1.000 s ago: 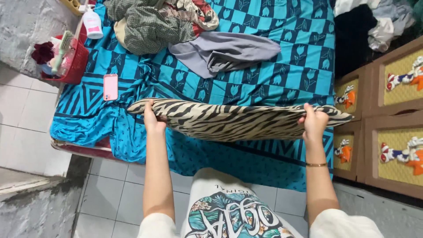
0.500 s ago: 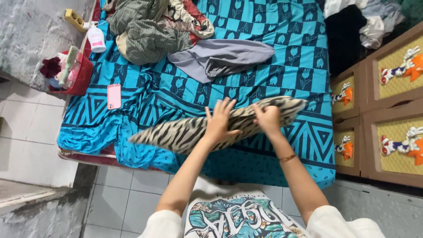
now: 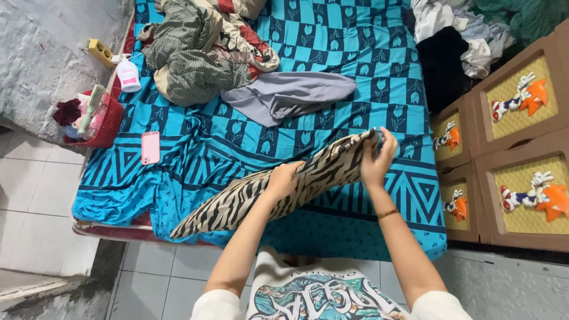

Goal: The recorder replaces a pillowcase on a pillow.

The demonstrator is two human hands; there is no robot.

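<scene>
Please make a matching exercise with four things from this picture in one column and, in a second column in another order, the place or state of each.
Things:
1. zebra-striped cloth
2. pink phone
3. grey garment
4. red basket

Places or states:
A. at the left edge of the bed, holding a brush
B. held in both hands above the bed
C. lying flat on the blue sheet, near the left side
D. spread on the sheet beside the heap of clothes

Pairs: 1-B, 2-C, 3-D, 4-A

We lose the clothes heap (image 3: 468,29) past the edge at one o'clock, and the left hand (image 3: 283,179) hides its fingertips in the zebra-striped cloth (image 3: 267,189).
</scene>
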